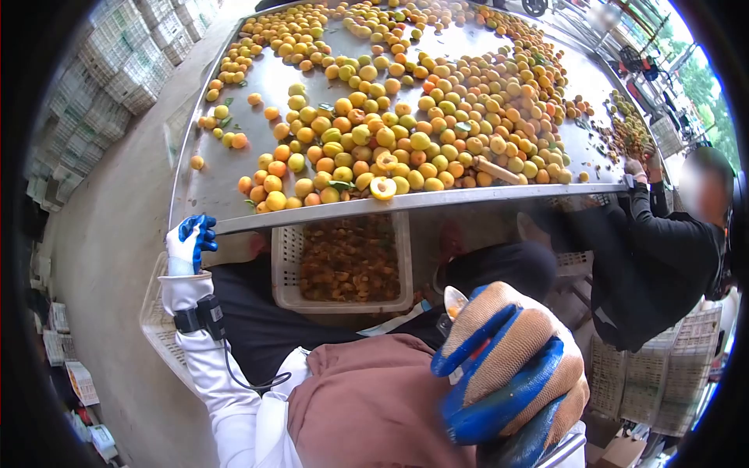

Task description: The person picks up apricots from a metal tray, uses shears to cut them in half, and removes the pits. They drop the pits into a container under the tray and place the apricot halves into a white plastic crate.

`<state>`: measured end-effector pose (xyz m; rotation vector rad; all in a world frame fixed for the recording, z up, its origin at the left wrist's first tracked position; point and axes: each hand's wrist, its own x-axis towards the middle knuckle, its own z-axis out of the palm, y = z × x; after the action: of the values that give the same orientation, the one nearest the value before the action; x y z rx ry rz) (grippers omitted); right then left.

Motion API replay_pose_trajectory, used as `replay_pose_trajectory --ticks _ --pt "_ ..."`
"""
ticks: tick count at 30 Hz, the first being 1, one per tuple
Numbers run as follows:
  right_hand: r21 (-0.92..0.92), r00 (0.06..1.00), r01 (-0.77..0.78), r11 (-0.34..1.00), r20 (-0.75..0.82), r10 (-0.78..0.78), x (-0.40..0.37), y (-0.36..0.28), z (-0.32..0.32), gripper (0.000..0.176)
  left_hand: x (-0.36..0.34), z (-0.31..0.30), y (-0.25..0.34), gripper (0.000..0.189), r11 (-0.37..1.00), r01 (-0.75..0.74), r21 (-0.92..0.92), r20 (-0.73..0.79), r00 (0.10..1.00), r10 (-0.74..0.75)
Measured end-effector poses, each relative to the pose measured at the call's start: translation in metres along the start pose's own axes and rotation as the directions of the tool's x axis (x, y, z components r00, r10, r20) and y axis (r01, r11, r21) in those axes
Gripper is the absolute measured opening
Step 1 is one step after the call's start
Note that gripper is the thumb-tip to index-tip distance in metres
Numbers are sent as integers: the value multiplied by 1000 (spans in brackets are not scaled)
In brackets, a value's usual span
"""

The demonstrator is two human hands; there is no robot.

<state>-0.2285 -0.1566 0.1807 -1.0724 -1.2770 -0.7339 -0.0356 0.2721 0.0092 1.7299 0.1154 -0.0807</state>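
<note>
My left hand (pixel 193 240), in a white and blue glove, rests at the near left corner of the metal table (pixel 265 221), its fingers curled at the edge; whether it holds anything is hidden. Close to the camera, my right hand (pixel 511 366), in a tan and blue glove, is closed around a small tool (pixel 454 301) with a pale tip. Many yellow-orange fruits (pixel 421 140) cover the table. A halved fruit (pixel 383 187) with its cut face up lies at the near rim. To its right, a wooden handle (pixel 499 170) lies among the fruits.
Below the table edge stands a white crate (pixel 343 306) of brown-orange pieces. A person in black (pixel 659 249) sits at the right, hands at the table's right corner. Stacked crates (pixel 117 62) stand at the far left, and more crates (pixel 651 374) at the lower right.
</note>
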Motion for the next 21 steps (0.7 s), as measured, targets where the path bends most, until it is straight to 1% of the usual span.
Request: replay_pose_trajectory --ticks 1,3,4,5,6,7,8,9,10,11,12,13,14,15,16,17,19,21 --pt "19 999 -40 999 26 40 0 -4 -4 20 -2 2 1 18 1000 -16 -6 -13 1000 16" --pt "96 981 -181 979 83 173 -13 -9 -14 21 -4 4 6 16 998 -57 -6 29 998 57" --pt "148 964 -256 955 108 242 -30 -6 -19 22 -3 7 10 14 995 -98 -30 64 993 100" --pt "190 941 -335 923 124 316 -52 4 -24 20 -2 -8 10 14 999 -34 -30 38 999 35" --pt "230 911 -411 882 145 386 -72 14 -24 17 6 21 21 18 988 -151 41 95 985 146" --pt "115 745 -660 742 -24 666 -73 3 -10 15 11 34 32 22 953 -205 223 119 976 182" --pt "-275 701 -712 646 -219 679 -81 13 6 8 25 44 28 25 904 -309 295 132 950 281" --pt "-438 473 -832 342 -237 848 -71 16 10 22 30 58 36 28 803 -442 400 175 897 406" --pt "-398 371 -881 256 -247 895 -86 26 13 23 44 67 40 30 634 -513 578 236 849 472" --pt "-359 264 -919 163 -254 931 -109 37 15 25 51 83 51 30 546 -504 670 243 843 480" --pt "-363 224 -923 128 -235 946 -122 45 15 30 60 99 58 29 411 -499 762 263 820 508" --pt "-396 258 -906 153 -227 939 -137 52 15 25 62 112 68 30 302 -521 798 305 783 543" --pt "-412 216 -906 102 -240 946 -148 57 16 25 71 126 57 34 258 -468 845 276 796 538" --pt "-426 171 -903 47 -257 951 -155 59 18 25 84 133 46 42 162 -446 880 333 824 458" --pt "-433 172 -900 40 -269 948 -160 60 19 25 71 150 78 48 194 -372 908 334 920 205" --pt "-421 164 -906 39 -267 950 -172 61 18 25 76 160 82 47 143 -360 922 349 932 99" --pt "-399 108 -917 1 -244 964 -176 60 15 23 105 175 58 42 42 -359 932 358 933 17" --pt "-378 145 -925 34 -271 952 -173 58 13 23 116 185 52 38 124 -319 940 326 945 -38"
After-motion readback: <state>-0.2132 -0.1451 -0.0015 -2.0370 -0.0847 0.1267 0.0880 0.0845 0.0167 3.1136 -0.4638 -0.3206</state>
